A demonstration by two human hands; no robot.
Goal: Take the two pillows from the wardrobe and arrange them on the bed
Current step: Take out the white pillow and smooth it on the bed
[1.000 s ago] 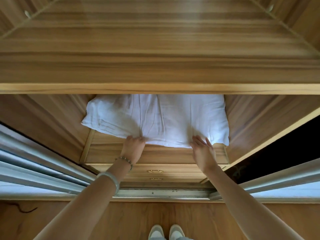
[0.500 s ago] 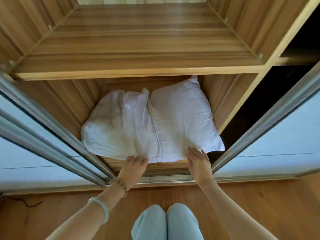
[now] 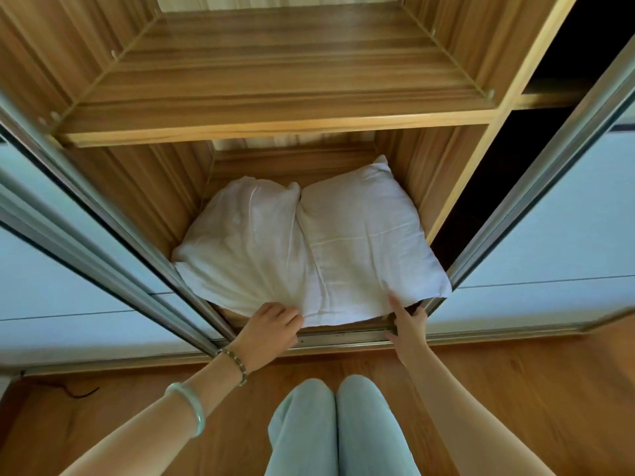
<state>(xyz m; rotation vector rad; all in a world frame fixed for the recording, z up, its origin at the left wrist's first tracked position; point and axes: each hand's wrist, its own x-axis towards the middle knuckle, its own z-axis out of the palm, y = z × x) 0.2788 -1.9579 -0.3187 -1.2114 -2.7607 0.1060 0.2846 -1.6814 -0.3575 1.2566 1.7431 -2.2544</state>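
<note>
The left hand's fingers [image 3: 291, 312] are curled over the near edge of the left pillow [image 3: 247, 242], bunching the cloth close to where it meets the right pillow [image 3: 364, 235]. That looks like a grip taken to drag it forward. On the right hand [image 3: 409, 324] one digit [image 3: 393, 301] lies straight on top of the right pillow's near corner. The other fingers seem tucked under the edge in a pinch, though the fabric hides most of them.

The left hand [image 3: 269, 326] sits knuckles-up, wrist level, with a beaded bracelet [image 3: 237, 364] and a pale bangle [image 3: 190, 405] on the forearm. Both arms reach forward and slightly inward above bent knees [image 3: 336, 424], so the person seems to be crouching.

Both pillows lie side by side, touching, on the floor of the wardrobe [image 3: 275, 127]'s lower compartment, their near edges at its front lip. Neither has been lifted out.
</note>
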